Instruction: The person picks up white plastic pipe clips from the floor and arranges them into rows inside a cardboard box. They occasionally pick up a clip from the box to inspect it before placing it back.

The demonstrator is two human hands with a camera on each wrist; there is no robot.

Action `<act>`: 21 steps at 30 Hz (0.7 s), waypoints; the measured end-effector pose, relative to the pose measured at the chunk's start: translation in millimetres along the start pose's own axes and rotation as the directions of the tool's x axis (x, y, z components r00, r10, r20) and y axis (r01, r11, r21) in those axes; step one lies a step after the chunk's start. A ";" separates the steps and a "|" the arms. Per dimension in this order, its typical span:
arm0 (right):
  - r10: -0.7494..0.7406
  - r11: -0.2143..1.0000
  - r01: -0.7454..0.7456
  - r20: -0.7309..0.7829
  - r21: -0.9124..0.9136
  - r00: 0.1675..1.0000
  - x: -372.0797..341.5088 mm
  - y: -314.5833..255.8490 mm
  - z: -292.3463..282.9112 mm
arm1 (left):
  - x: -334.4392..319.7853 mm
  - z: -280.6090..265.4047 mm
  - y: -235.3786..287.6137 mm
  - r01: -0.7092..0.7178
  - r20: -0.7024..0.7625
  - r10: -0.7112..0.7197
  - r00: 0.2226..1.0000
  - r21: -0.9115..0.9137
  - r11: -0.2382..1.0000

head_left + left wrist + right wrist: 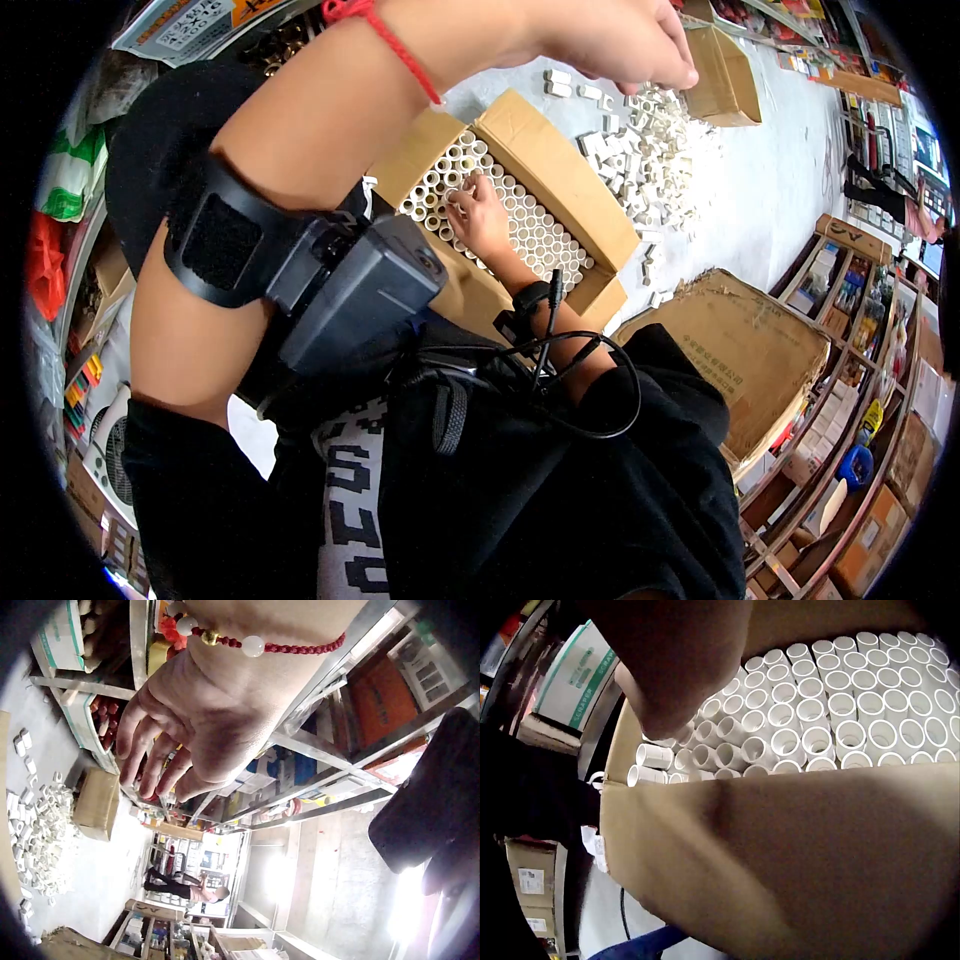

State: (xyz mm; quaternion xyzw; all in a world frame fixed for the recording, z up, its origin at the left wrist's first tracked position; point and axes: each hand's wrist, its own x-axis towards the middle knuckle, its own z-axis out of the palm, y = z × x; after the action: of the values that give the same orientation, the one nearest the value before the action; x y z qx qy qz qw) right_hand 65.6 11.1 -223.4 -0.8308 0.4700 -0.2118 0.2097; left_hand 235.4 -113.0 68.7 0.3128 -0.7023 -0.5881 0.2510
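Short white plastic tubes stand upright in tight rows inside an open cardboard box. Toward the box's left end in the right wrist view, two tubes lie on their sides, and others lean. My right hand reaches down into the box with bent fingers right at the tube tops. Its fingertips are hidden in the right wrist view, and I cannot tell whether they pinch a tube. My left hand is held up over the floor beside the box, fingers loosely bent, palm bare, with nothing in it.
Loose white fittings lie heaped on the pale floor beyond the box. A smaller carton stands past them, and a large flattened-looking carton lies at right. Loaded shelves line the room; a person is farther off.
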 end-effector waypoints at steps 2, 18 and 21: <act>0.008 1.000 -0.007 0.059 -0.011 0.998 -2.7 -0.3 1.3 | 2.7 1.4 1.5 0.048 0.006 -0.049 0.999 0.016 0.999; -0.034 0.971 0.059 0.113 -0.230 0.993 -3.3 8.4 20.3 | -1.7 -1.7 0.6 -0.028 0.021 0.027 0.999 0.041 0.999; -0.024 0.967 0.062 0.154 -0.249 0.988 1.3 5.3 17.4 | -1.1 1.0 -2.1 -0.042 0.001 0.042 0.999 0.055 0.998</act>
State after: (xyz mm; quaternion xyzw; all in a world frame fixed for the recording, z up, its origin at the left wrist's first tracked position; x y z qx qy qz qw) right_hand 72.1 10.0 -240.4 -0.8744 0.4578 -0.0919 0.1321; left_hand 235.8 -111.8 66.5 0.3047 -0.7245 -0.5634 0.2547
